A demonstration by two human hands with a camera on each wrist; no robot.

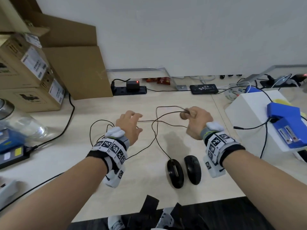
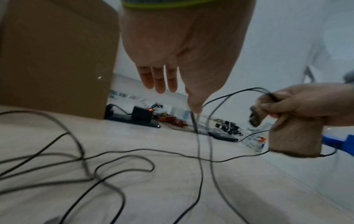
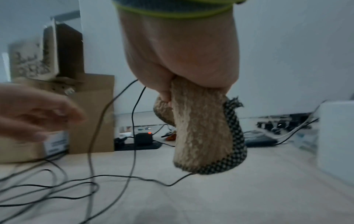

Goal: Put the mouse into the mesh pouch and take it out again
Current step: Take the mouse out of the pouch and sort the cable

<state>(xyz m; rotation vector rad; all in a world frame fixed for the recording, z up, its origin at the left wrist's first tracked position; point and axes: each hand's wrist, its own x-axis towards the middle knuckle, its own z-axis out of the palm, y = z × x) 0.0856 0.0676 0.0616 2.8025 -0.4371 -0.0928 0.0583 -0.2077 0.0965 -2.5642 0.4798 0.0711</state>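
Two black mice lie near the table's front edge: a wired mouse and, right of it, a second mouse. The wired mouse's thin black cable runs away from it in loose loops across the table. My right hand is raised above the table. It grips a beige mesh pouch with a black-and-white checked edge, the pouch hanging down from the fist, and pinches a loop of the cable against it. My left hand hovers with fingers spread beside the cable, holding nothing.
Stacked cardboard boxes fill the left side, with a glass jar in front. A black power strip lies along the back wall. A white box carrying a blue device stands at the right.
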